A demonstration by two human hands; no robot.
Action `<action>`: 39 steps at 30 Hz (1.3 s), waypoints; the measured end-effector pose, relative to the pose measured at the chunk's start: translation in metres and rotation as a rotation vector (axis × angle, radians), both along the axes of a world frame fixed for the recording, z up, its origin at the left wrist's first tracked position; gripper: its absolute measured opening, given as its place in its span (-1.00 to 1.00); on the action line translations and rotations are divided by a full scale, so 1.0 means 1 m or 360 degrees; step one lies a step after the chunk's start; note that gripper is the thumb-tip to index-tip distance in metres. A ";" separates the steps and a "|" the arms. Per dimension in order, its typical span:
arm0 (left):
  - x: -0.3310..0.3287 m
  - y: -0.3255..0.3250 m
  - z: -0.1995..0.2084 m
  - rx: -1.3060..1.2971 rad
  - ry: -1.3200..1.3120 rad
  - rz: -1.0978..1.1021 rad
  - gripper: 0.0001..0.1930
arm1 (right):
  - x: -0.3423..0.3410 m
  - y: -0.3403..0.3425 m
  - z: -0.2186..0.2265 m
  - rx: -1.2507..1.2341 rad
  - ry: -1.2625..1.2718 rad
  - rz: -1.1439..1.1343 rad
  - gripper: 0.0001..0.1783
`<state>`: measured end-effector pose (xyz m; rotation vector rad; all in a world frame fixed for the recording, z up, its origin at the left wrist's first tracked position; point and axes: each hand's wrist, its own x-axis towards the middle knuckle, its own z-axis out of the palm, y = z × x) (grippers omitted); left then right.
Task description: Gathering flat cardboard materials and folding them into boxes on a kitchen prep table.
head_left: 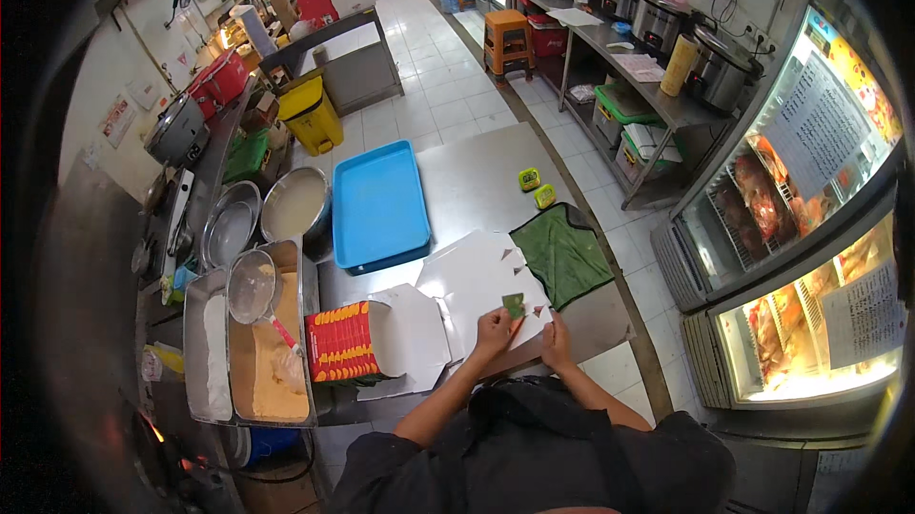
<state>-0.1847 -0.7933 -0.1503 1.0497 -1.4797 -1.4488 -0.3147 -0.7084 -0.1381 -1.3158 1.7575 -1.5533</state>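
My left hand [493,331] is closed over the white cardboard sheet [467,271]. A small flat green piece [513,304] shows at its fingertips, and a thin orange strip lies just beside it; I cannot make out exactly what the fingers hold. At the sheet's near right edge is my right hand [556,342], its fingers bent around that edge. Small dark and reddish triangular spots mark the sheet's right side. Another white cardboard piece [415,347] lies to the left, touching a stack of red and yellow printed cartons [340,342].
A green cloth [564,257] and two small yellow-green tubs [530,179] sit on the steel table's right side. Behind the cardboard is a blue tray [381,204]. To the left stand a metal bowl [295,204] and a flour bin [270,390] with a strainer [254,287]. Glass-fronted fridges [810,323] line the right.
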 end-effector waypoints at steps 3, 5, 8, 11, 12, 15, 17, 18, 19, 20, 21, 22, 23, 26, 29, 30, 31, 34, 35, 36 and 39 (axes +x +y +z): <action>0.014 -0.010 0.003 0.0321 0.0341 0.0153 -0.71 | -0.023 0.000 -0.047 0.0417 -0.0222 -0.0214 -0.55; 0.020 -0.016 0.038 0.0552 0.0769 0.0407 -0.71 | -0.029 0.002 -0.043 0.0677 -0.0311 -0.0124 -0.53; 0.037 -0.009 0.107 0.0359 0.0655 0.0568 -0.73 | -0.005 -0.004 0.019 0.0192 0.0761 -0.0452 -0.13; 0.049 0.017 0.121 -0.0064 0.0158 0.0283 -0.65 | 0.032 -0.017 0.096 -0.0197 0.0121 0.0813 0.02; 0.056 0.025 0.121 0.0024 0.0251 0.0202 -0.67 | 0.048 -0.017 0.092 -0.0113 0.0054 0.0815 -0.01; 0.058 0.028 0.153 0.0046 0.0382 0.0165 -0.71 | 0.062 -0.029 0.080 0.0047 -0.0080 0.0860 -0.22; 0.070 0.024 0.161 0.0027 0.0755 0.0291 -0.69 | 0.057 -0.036 0.106 -0.0423 0.0305 0.0859 -0.31; 0.076 0.022 0.162 0.0087 0.0906 0.0375 -0.59 | 0.057 -0.039 0.111 -0.0697 0.0321 0.0933 -0.36; 0.080 0.022 0.171 0.0237 0.1012 0.0600 -0.60 | 0.057 -0.040 0.121 -0.0711 0.0319 0.0964 -0.36; 0.086 0.024 0.180 0.0394 0.0901 0.0633 -0.61 | 0.056 -0.039 0.134 -0.0767 0.0560 0.1087 -0.40; 0.094 0.027 0.187 0.0558 0.0787 0.0661 -0.62 | 0.056 -0.035 0.144 -0.0817 0.0801 0.1201 -0.44; 0.105 0.024 0.184 0.0556 0.0796 0.0676 -0.62 | 0.055 -0.034 0.150 -0.0914 0.0894 0.1193 -0.54; 0.118 0.017 0.175 0.0721 0.0877 0.0411 -0.66 | 0.054 -0.032 0.148 -0.0914 0.0895 0.1206 -0.54; 0.130 0.010 0.157 0.0847 0.0923 0.0136 -0.72 | 0.048 -0.029 0.111 -0.0670 0.0504 0.1104 -0.52; 0.128 0.013 0.144 0.0842 0.1015 0.0106 -0.71 | 0.062 -0.032 0.152 -0.0805 0.0741 0.0964 -0.48; 0.118 0.018 0.141 0.0782 0.1113 0.0061 -0.71 | 0.065 -0.032 0.153 -0.0820 0.0901 0.0971 -0.40; 0.108 0.024 0.141 0.0720 0.1212 0.0025 -0.72 | 0.065 -0.032 0.157 -0.0813 0.0891 0.0983 -0.40; 0.093 0.025 0.152 0.0475 0.0918 0.0106 -0.80 | 0.058 -0.032 0.165 -0.0768 0.0944 0.0932 -0.43; 0.094 0.020 0.151 0.0432 0.0861 0.0151 -0.79 | 0.052 -0.032 0.166 -0.0775 0.1014 0.0961 -0.47; 0.081 0.015 0.175 0.0693 0.1177 0.0284 -0.72 | 0.045 -0.029 0.168 -0.0749 0.1001 0.1010 -0.49; 0.076 0.010 0.171 0.0427 0.0805 0.0376 -0.69 | 0.041 -0.028 0.164 -0.0731 0.0985 0.1054 -0.47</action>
